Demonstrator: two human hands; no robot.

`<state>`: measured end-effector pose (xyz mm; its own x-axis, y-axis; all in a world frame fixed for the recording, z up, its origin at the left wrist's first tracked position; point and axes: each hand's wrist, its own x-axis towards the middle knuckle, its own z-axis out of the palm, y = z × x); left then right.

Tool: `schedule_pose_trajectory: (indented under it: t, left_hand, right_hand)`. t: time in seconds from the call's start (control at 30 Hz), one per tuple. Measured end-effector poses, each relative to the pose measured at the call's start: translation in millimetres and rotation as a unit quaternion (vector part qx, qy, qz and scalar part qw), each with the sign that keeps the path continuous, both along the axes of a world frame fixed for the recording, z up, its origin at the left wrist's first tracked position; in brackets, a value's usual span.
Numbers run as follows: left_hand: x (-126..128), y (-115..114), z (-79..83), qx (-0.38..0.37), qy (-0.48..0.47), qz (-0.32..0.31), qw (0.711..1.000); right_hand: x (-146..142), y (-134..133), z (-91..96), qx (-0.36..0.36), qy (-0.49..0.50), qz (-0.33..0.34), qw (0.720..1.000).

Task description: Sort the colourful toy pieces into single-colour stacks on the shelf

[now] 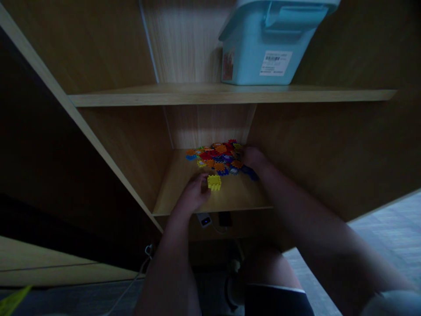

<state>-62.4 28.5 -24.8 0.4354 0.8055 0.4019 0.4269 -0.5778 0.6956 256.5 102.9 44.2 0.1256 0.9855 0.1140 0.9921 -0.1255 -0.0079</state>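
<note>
A heap of small plastic interlocking pieces [217, 157] in red, orange, yellow and blue lies at the back of a low wooden shelf [230, 197]. My left hand [194, 191] rests on the shelf with its fingers pinched on a yellow toothed piece [214, 182], just in front of the heap. My right hand [254, 159] reaches into the heap's right side, fingers curled among the pieces; what they hold, if anything, is hidden.
A light blue lidded plastic box [266, 44] with a white label stands on the upper shelf [230, 94]. Wooden side walls close the compartment. Below the shelf edge hang a small white device [204, 220] and cables. My knee shows beneath.
</note>
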Motion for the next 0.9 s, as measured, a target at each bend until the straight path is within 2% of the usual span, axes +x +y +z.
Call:
schedule_pose_trajectory:
  t: [0.17,0.43,0.9]
  left_hand:
    - [0.5,-2.5,-0.5,0.003,0.000,0.006,1.000]
    - [1.8,-5.7,6.1,-0.018,0.002,-0.003,1.000]
    - [2.3,-5.2,1.5,-0.014,0.003,0.007,1.000]
  right_hand:
    - [2.2,19.7,8.8,-0.032,-0.023,0.037,0.999]
    - [11.5,43.2,4.6,-0.057,-0.055,0.065,0.995]
    - [5.5,48.0,5.6,-0.026,-0.069,0.119,0.990]
